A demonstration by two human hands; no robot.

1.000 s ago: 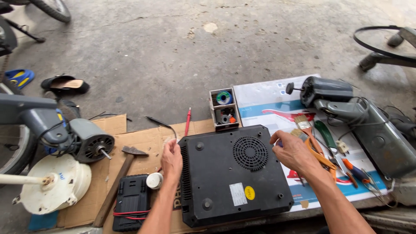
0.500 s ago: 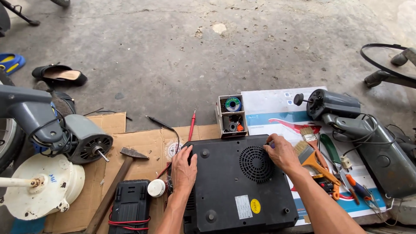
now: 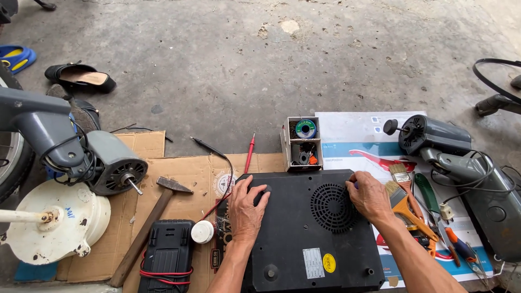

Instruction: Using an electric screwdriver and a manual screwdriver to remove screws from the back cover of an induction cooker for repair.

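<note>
A black induction cooker lies bottom-up on cardboard, its round fan grille showing. My left hand rests flat on its far left corner, fingers curled over a foot. My right hand grips the far right edge beside the grille. Neither hand holds a tool.
A hammer, a black multimeter and a white cap lie left. Red probe and a small parts box sit beyond the cooker. Brushes, screwdrivers and pliers lie right, by a grey fan motor. Another fan motor stands left.
The view has shifted down and closer. Both hands slid a little toward the cooker's far corners; the cooker stays in place.
</note>
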